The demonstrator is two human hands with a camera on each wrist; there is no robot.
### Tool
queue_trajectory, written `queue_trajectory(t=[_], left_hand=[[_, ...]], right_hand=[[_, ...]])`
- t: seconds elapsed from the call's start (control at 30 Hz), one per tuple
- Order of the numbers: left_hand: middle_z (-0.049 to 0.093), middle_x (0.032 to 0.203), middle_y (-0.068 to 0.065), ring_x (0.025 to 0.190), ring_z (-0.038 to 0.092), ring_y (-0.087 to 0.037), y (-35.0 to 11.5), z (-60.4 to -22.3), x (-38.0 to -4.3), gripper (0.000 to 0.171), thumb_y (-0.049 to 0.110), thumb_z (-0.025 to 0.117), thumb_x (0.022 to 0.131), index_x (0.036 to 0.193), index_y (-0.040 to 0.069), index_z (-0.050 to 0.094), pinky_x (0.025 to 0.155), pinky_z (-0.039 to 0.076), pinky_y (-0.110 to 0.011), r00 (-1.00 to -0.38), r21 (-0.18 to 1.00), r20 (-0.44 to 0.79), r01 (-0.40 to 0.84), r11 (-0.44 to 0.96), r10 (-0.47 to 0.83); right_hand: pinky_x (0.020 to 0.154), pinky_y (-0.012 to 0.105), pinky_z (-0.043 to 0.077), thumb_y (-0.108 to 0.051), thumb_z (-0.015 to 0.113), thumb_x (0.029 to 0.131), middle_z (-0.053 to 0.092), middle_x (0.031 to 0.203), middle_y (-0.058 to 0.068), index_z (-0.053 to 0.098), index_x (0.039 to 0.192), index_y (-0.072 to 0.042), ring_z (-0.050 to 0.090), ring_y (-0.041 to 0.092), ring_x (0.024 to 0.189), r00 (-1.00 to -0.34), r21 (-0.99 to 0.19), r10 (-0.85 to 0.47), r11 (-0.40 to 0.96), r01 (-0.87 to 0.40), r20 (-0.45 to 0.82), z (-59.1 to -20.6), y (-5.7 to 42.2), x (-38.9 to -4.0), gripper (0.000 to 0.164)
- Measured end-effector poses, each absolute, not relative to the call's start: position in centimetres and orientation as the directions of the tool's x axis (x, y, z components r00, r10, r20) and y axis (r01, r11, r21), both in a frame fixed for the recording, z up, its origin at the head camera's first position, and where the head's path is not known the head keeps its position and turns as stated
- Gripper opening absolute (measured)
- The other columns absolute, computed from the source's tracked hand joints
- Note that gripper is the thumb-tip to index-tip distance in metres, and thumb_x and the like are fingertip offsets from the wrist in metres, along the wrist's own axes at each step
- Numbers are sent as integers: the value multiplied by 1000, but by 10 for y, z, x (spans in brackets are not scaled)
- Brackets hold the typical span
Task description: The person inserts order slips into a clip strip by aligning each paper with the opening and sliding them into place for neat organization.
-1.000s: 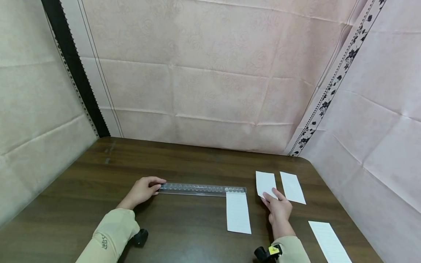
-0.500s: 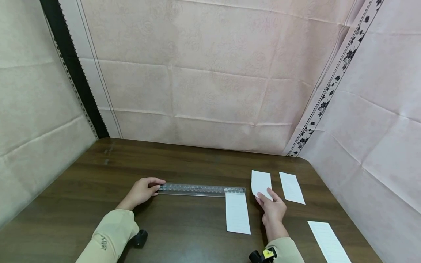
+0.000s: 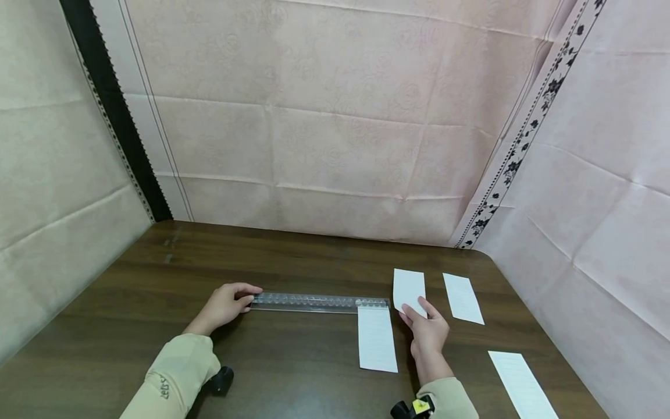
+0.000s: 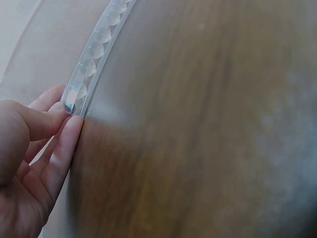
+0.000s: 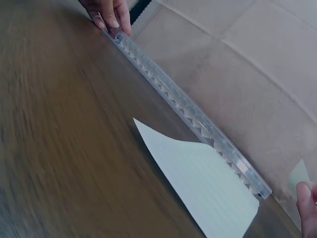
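A clear plastic ticket rail [image 3: 309, 302] with a row of round beads inside lies across the brown table. My left hand [image 3: 225, 307] pinches its left end between thumb and fingers, plain in the left wrist view, where the rail [image 4: 94, 54] runs upward. One lined paper slip [image 3: 377, 340] has its top edge at the right end of the rail; in the right wrist view this slip [image 5: 193, 173] bends upward. My right hand [image 3: 430, 334] pinches the lower end of another white slip [image 3: 409, 288], held just right of the rail. Only part of that hand [image 5: 308, 210] shows in the right wrist view.
Two more white slips lie on the table [image 3: 131, 326] at the right: one slip [image 3: 463, 298] behind my right hand, another slip [image 3: 522, 384] nearer the front edge. Pale cloth [image 3: 314, 128] hangs close behind the table and along both sides.
My right hand has moved left toward the rail with the slip it pinches. My left hand and the rail have stayed put, apart from a slight shift of the whole view.
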State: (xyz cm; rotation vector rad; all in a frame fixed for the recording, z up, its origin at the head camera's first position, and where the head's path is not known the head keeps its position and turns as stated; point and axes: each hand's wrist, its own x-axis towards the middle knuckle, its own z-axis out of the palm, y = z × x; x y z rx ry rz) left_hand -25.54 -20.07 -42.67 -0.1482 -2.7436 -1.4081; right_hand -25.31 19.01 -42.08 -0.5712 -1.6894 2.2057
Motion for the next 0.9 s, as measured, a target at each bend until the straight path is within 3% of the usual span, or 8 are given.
queue_trajectory(t=[0.7,0.9], left_hand=[[60,113,-17,83,61,-17,-201,-426,-256,23,-2,56,91,110,4,67,68,55,-29,-995,817,78,102,567,68],[61,112,-17,83,61,-17,-201,-426,-256,23,-2,56,91,110,3,67,66,54,-27,-993,818,90,119,563,79]], right_hand=[[68,27,55,13,66,78,28,141,29,44,131,11,61,13,78,-882,-958,456,-286,-14,-123,-417,172,-250,57],[67,27,55,14,64,79,26,142,29,44,130,13,63,12,73,-887,-960,449,-280,-22,-111,-413,164,-247,56]])
